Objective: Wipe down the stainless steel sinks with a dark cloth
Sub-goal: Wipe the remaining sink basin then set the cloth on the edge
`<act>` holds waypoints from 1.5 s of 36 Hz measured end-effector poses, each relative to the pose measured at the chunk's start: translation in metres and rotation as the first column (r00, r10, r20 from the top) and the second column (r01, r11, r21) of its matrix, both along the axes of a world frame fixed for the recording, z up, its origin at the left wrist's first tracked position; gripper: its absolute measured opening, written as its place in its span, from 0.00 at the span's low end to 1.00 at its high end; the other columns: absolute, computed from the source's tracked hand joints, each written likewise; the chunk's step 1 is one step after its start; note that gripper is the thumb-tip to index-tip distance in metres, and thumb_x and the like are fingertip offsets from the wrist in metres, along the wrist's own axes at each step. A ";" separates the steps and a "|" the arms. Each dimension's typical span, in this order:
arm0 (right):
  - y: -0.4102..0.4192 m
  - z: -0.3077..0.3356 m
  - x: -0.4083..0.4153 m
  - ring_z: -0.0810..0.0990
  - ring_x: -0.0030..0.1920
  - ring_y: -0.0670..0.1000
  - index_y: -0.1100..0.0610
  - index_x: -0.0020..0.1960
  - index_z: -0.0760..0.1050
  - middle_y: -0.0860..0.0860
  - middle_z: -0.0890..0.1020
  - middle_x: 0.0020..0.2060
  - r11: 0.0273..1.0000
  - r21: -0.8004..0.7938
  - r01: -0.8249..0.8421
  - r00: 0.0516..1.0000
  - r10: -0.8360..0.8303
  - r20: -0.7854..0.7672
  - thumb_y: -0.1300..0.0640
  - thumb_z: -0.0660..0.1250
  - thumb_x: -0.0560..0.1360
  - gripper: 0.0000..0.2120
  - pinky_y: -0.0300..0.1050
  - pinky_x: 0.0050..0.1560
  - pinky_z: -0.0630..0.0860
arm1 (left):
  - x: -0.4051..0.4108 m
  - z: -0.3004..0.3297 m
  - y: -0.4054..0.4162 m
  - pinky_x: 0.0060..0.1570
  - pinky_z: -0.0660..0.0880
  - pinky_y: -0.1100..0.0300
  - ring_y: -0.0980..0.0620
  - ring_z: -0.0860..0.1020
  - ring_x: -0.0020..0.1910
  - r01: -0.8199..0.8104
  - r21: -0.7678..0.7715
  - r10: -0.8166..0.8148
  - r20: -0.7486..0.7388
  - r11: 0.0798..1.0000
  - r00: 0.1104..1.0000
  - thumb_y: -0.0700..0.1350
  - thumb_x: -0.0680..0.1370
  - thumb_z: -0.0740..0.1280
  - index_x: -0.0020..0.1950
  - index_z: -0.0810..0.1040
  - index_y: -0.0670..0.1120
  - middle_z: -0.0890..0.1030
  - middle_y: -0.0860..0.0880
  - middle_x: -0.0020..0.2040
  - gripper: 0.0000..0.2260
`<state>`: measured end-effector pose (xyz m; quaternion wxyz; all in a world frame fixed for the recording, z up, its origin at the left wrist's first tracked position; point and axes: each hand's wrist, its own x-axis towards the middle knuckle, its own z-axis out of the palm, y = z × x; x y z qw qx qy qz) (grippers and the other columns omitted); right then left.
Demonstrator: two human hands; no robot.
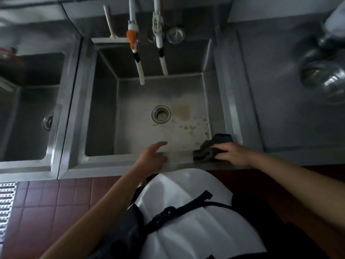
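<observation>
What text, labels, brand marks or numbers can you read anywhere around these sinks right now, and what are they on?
None: no words, numbers or signs can be read in this view.
The hoses, drain, dark cloth under the right hand and apron buckle carry no legible marking; the picture is dim and soft.

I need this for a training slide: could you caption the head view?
Right hand presses a dark cloth on the stained sink front rim; left hand rests beside it.
</observation>
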<state>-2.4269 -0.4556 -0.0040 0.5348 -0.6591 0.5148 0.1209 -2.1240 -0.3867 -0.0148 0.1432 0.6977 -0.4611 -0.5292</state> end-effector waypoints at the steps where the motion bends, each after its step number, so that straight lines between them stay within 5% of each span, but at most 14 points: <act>1: -0.005 0.007 0.001 0.74 0.68 0.51 0.48 0.67 0.75 0.50 0.77 0.67 0.995 0.033 0.098 0.992 -0.100 0.077 0.56 0.66 0.80 0.16 0.39 0.63 0.69 | -0.007 0.007 -0.006 0.47 0.73 0.68 0.60 0.78 0.51 0.095 -0.023 -0.095 -0.018 0.995 0.995 0.37 0.75 0.72 0.72 0.72 0.54 0.80 0.54 0.57 0.28; 4: -0.018 0.037 0.010 0.82 0.53 0.43 0.41 0.51 0.82 0.41 0.85 0.51 0.956 0.077 0.283 0.918 -0.293 0.268 0.59 0.66 0.79 0.12 0.31 0.48 0.71 | -0.022 0.027 -0.025 0.65 0.61 0.68 0.60 0.64 0.71 0.334 -0.126 -0.344 -0.062 0.934 0.937 0.46 0.72 0.77 0.76 0.63 0.61 0.67 0.56 0.74 0.38; 8: -0.036 0.066 0.019 0.83 0.57 0.48 0.42 0.54 0.84 0.47 0.85 0.55 0.880 0.315 0.356 0.705 -0.475 0.527 0.52 0.67 0.76 0.11 0.47 0.57 0.74 | -0.035 0.051 -0.048 0.71 0.62 0.61 0.56 0.66 0.73 0.226 -0.170 -0.269 -0.302 0.959 0.914 0.42 0.69 0.79 0.78 0.60 0.57 0.71 0.54 0.74 0.44; 12: -0.053 0.077 0.029 0.81 0.62 0.55 0.48 0.61 0.82 0.53 0.82 0.61 0.785 0.571 0.239 0.473 -0.608 0.638 0.49 0.71 0.72 0.18 0.55 0.58 0.79 | -0.021 0.068 -0.065 0.67 0.73 0.48 0.43 0.75 0.68 0.067 -0.029 -0.070 -0.653 0.997 0.754 0.33 0.72 0.73 0.75 0.66 0.51 0.76 0.43 0.68 0.35; 17: -0.060 0.068 0.071 0.80 0.61 0.55 0.49 0.64 0.79 0.52 0.83 0.59 0.740 0.519 0.428 0.495 -0.672 0.550 0.53 0.65 0.79 0.14 0.59 0.59 0.79 | -0.005 0.063 -0.070 0.57 0.79 0.51 0.41 0.79 0.63 0.045 0.107 0.039 -0.676 0.993 0.736 0.38 0.74 0.73 0.69 0.73 0.43 0.80 0.41 0.64 0.24; 25: -0.064 0.019 0.160 0.80 0.58 0.54 0.48 0.66 0.75 0.51 0.80 0.60 0.582 0.431 0.690 0.484 -0.813 0.322 0.54 0.65 0.80 0.15 0.55 0.51 0.80 | 0.032 0.009 -0.074 0.50 0.81 0.47 0.43 0.82 0.56 -0.305 0.376 0.472 -0.517 0.875 0.714 0.39 0.77 0.70 0.64 0.77 0.43 0.83 0.41 0.58 0.16; 28: -0.068 -0.015 0.173 0.78 0.56 0.51 0.49 0.69 0.73 0.50 0.78 0.63 0.650 0.102 0.753 0.628 -0.757 0.183 0.51 0.65 0.79 0.18 0.48 0.54 0.77 | 0.064 -0.021 -0.091 0.39 0.81 0.50 0.43 0.83 0.49 -0.446 0.414 0.595 -0.377 0.793 0.709 0.38 0.78 0.69 0.64 0.76 0.44 0.83 0.42 0.53 0.14; 31: -0.063 -0.049 0.176 0.79 0.45 0.43 0.50 0.70 0.72 0.52 0.78 0.65 0.759 -0.036 0.650 0.760 -0.649 0.031 0.51 0.66 0.78 0.21 0.35 0.41 0.71 | 0.104 -0.063 -0.114 0.43 0.80 0.49 0.42 0.82 0.48 -0.627 0.321 0.686 -0.113 0.710 0.719 0.37 0.79 0.66 0.66 0.75 0.43 0.82 0.41 0.54 0.16; 34: -0.062 -0.080 0.173 0.77 0.37 0.39 0.51 0.69 0.73 0.52 0.79 0.64 0.841 -0.033 0.540 0.833 -0.539 -0.126 0.48 0.67 0.76 0.22 0.37 0.41 0.73 | 0.146 -0.110 -0.139 0.49 0.78 0.49 0.40 0.80 0.52 -0.579 0.185 0.556 0.164 0.794 0.815 0.39 0.80 0.60 0.69 0.75 0.44 0.81 0.40 0.58 0.17; 37: -0.067 -0.100 0.170 0.83 0.52 0.55 0.50 0.67 0.75 0.53 0.80 0.62 0.862 -0.076 0.500 0.836 -0.504 -0.216 0.46 0.67 0.75 0.22 0.48 0.54 0.79 | 0.170 -0.149 -0.162 0.52 0.78 0.49 0.41 0.79 0.55 -0.465 0.106 0.412 0.323 0.879 0.852 0.35 0.79 0.57 0.75 0.69 0.51 0.78 0.43 0.64 0.24; 42: -0.078 -0.114 0.165 0.77 0.63 0.59 0.51 0.70 0.72 0.57 0.76 0.65 0.848 -0.162 0.504 0.795 -0.529 -0.297 0.49 0.66 0.76 0.23 0.50 0.63 0.73 | 0.176 -0.210 -0.175 0.65 0.72 0.42 0.38 0.74 0.66 -0.187 0.080 0.137 0.415 0.979 0.899 0.39 0.77 0.59 0.72 0.71 0.49 0.76 0.42 0.67 0.22; 47: -0.087 -0.114 0.162 0.72 0.68 0.60 0.56 0.71 0.72 0.58 0.73 0.68 0.834 -0.276 0.479 0.784 -0.547 -0.294 0.56 0.67 0.76 0.23 0.50 0.68 0.68 | 0.128 -0.234 -0.169 0.72 0.57 0.42 0.34 0.62 0.72 0.044 0.168 -0.136 0.588 0.985 0.797 0.55 0.76 0.66 0.76 0.62 0.40 0.64 0.34 0.72 0.33; 50: -0.095 -0.117 0.156 0.70 0.69 0.62 0.56 0.71 0.71 0.60 0.71 0.69 0.862 -0.327 0.387 0.809 -0.487 -0.329 0.55 0.68 0.76 0.24 0.58 0.69 0.68 | 0.130 -0.240 -0.171 0.73 0.50 0.41 0.37 0.56 0.77 0.103 0.010 -0.086 0.639 0.995 0.764 0.58 0.76 0.65 0.80 0.57 0.46 0.58 0.38 0.78 0.36; 54: -0.115 -0.125 0.143 0.71 0.68 0.64 0.57 0.70 0.72 0.62 0.69 0.71 0.860 -0.421 0.288 0.822 -0.448 -0.351 0.56 0.69 0.74 0.25 0.58 0.67 0.70 | 0.155 -0.265 -0.172 0.75 0.45 0.35 0.36 0.45 0.79 0.119 0.123 -0.170 0.650 0.985 0.740 0.64 0.81 0.55 0.81 0.43 0.57 0.44 0.47 0.82 0.33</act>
